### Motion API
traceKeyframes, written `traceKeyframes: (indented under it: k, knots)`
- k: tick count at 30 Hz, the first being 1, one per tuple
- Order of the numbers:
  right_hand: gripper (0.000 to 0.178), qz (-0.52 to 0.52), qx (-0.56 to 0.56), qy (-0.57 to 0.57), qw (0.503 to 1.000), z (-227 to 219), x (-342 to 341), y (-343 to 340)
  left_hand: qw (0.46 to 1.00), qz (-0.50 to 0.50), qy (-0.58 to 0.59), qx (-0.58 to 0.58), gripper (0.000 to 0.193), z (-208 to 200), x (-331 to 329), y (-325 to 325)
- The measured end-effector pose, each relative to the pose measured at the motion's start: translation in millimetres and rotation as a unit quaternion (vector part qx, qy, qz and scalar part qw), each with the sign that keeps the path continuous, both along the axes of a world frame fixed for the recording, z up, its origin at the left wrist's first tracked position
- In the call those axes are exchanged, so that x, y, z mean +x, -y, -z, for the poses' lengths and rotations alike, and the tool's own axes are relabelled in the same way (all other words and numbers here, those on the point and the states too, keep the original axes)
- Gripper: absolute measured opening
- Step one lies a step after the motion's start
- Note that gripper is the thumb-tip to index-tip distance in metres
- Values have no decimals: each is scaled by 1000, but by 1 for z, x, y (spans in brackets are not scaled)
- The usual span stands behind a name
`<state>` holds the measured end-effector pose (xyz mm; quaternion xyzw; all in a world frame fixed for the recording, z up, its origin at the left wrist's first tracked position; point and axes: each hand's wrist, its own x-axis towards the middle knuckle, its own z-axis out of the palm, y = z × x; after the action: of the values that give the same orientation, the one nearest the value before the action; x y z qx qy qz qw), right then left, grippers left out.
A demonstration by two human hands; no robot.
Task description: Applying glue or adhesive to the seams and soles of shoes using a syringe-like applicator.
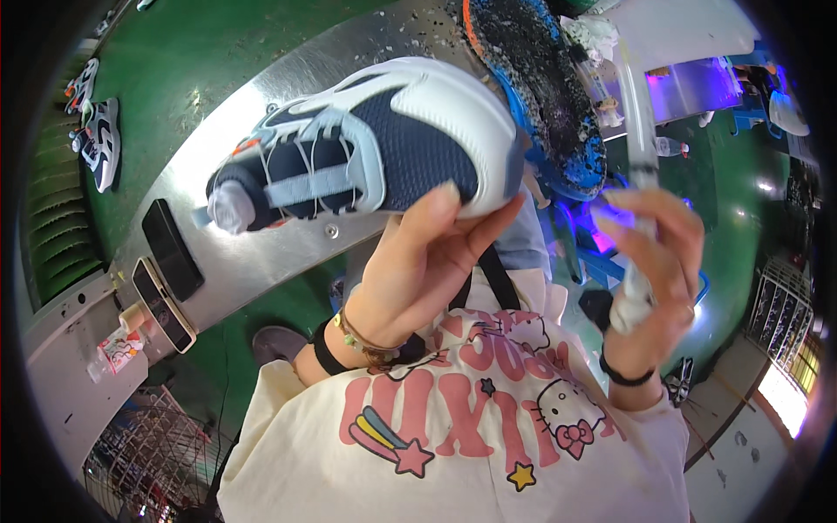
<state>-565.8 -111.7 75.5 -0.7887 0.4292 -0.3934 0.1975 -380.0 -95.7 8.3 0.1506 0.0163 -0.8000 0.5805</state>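
Note:
My left hand [418, 257] is closed on the heel of a sneaker [427, 148], thumb on its dark side panel. The shoe is white, navy and light blue, held on its side above the metal table with its toe to the left. White crumpled stuffing [231, 207] shows at its opening. To the right, my right hand [663, 253] is raised, its fingers curled and blurred around a long whitish tube-like tool [639, 113]. A white wad [632, 305] shows below the fingers, and violet light falls on the fingertips.
A metal table [261, 261] runs under the shoe. A black-crusted blue tray [540, 87] lies at the far side. Two phones [172, 248] rest at the left edge near a small bottle [113, 356]. More sneakers [102, 144] stand at the far left. A wire basket [157, 453] is at lower left.

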Motion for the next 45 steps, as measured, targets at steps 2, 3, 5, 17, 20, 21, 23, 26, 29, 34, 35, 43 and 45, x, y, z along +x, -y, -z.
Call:
traceKeyframes:
  k: [2,3,5,17,20,21,23,26,29,34,35,43,45]
  knots:
    - [74,-2,25,-111,994,2,7,6,1000,17,3,-11,49,7,1,-9]
    - [74,-4,29,-113,993,4,7,8,1000,28,1,-12,52,9,1,-12]
    - [74,-59,-49,-142,987,8,15,15,999,39,-7,-11,52,13,5,-13]
    - [60,122,-4,-43,992,10,26,22,994,39,77,66,31,-16,59,29]
    - [53,71,22,26,997,29,14,31,979,-64,152,117,26,-1,133,67]
    - [52,67,40,51,996,32,16,34,975,-108,154,120,28,1,165,86]
    - [51,35,58,38,997,33,27,36,937,-267,207,88,34,29,249,124]
    - [51,9,96,24,995,31,34,43,774,-528,265,226,39,49,348,156]
    - [51,29,134,53,989,25,31,54,573,-626,265,457,55,48,398,169]
    - [53,-18,252,185,950,31,30,71,789,-499,323,153,25,60,335,225]
    - [53,-27,266,201,943,32,28,75,835,-411,347,113,21,57,316,238]
    - [44,-58,284,313,904,25,-10,80,936,122,316,97,51,57,57,388]
    - [41,-80,299,325,894,26,-16,76,904,50,414,97,63,58,19,412]
